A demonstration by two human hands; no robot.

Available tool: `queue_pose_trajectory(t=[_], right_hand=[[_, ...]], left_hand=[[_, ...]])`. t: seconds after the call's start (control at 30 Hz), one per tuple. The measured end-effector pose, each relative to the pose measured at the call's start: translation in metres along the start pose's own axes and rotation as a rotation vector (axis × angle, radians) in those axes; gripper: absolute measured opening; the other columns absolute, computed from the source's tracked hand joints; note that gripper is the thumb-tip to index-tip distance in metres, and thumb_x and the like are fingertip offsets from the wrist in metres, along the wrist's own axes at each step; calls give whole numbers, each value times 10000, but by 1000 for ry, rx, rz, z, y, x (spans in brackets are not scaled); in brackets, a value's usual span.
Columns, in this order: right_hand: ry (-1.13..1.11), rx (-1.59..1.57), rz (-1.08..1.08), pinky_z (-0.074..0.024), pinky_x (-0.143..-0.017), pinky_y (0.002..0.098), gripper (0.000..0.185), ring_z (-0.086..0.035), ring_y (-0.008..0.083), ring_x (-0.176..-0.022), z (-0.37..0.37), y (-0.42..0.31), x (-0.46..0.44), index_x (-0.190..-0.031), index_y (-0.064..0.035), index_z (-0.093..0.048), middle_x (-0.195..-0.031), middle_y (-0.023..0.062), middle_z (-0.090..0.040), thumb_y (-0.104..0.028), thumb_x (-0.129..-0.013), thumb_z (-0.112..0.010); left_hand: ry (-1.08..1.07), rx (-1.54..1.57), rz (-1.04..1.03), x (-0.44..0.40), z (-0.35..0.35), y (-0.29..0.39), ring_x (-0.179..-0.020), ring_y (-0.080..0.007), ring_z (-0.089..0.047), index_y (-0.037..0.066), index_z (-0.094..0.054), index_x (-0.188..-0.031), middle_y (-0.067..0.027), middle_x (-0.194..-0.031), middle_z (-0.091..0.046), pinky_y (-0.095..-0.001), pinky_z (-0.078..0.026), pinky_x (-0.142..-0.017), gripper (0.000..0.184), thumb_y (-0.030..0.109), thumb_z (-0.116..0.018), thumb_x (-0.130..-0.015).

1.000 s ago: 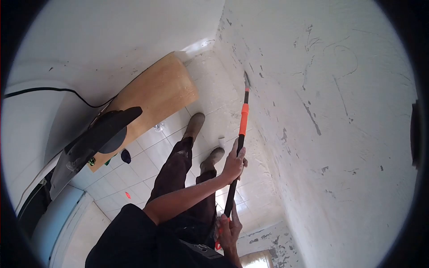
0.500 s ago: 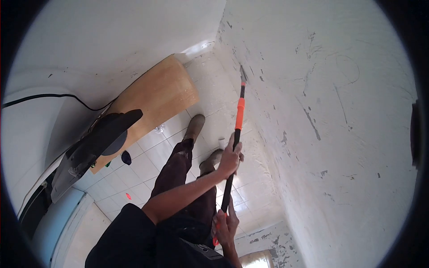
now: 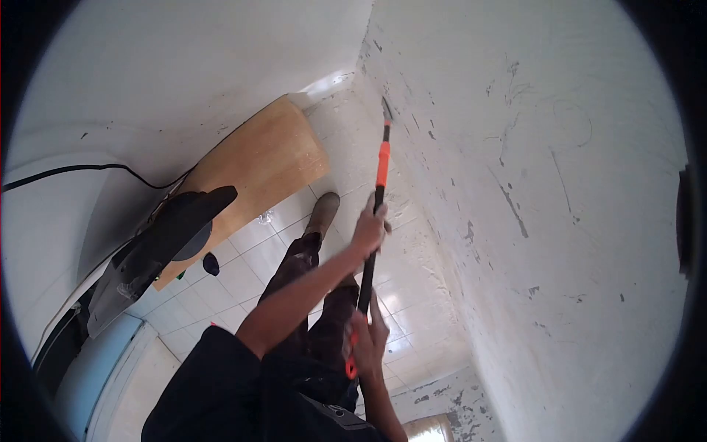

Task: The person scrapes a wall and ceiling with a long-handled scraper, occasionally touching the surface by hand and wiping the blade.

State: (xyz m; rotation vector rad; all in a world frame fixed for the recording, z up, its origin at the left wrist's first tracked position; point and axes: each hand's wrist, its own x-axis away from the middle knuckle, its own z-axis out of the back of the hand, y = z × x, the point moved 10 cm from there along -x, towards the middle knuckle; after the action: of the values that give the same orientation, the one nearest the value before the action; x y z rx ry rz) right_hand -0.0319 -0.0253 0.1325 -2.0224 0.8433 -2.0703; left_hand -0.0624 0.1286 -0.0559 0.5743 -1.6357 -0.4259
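Observation:
A long-handled scraper (image 3: 383, 166) with a black shaft and orange-red sections runs upward from my body. Its thin metal blade (image 3: 387, 109) is at the foot of the white wall (image 3: 574, 243), close to the corner. My left hand (image 3: 370, 230) is closed round the middle of the shaft. Lower down, my right hand (image 3: 368, 340) grips the handle near its orange end, slightly blurred. Grey chipped patches and scratches mark the wall around and to the right of the blade.
A light wooden panel (image 3: 272, 155) lies at left, beside a dark fan-like object (image 3: 166, 243). A black cable (image 3: 96, 166) crosses the left wall. White floor tiles (image 3: 250, 239) carry pale debris along the wall base. My boot (image 3: 322, 214) stands near the panel.
The scraper has slid up and left, its blade nearer the corner. Both hands have moved the same way with it, keeping their grip.

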Motion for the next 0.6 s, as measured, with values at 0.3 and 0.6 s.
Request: queue_pose_trajectory(t=[0.3, 0.6], right_hand=[[-35, -50, 14, -402, -381, 239, 658, -470, 77, -451, -15, -18, -68, -1623, -46, -261, -695, 3, -521, -215, -1062, -560], [63, -30, -41, -400, -386, 230, 566, -468, 65, -447, -2, -6, 10, -1601, -72, -338, -672, -7, -501, -137, -1060, -490]], left_hand=[[7, -24, 38, -84, 17, -12, -349, -180, -492, 115, -420, -1421, -97, -665, -603, -338, -388, -285, 397, 285, -489, -1069], [-35, 94, 38, 1, -8, -21, -428, -180, -564, 159, -308, -1580, -100, -711, -638, -341, -430, -309, 559, 291, -481, -1065]])
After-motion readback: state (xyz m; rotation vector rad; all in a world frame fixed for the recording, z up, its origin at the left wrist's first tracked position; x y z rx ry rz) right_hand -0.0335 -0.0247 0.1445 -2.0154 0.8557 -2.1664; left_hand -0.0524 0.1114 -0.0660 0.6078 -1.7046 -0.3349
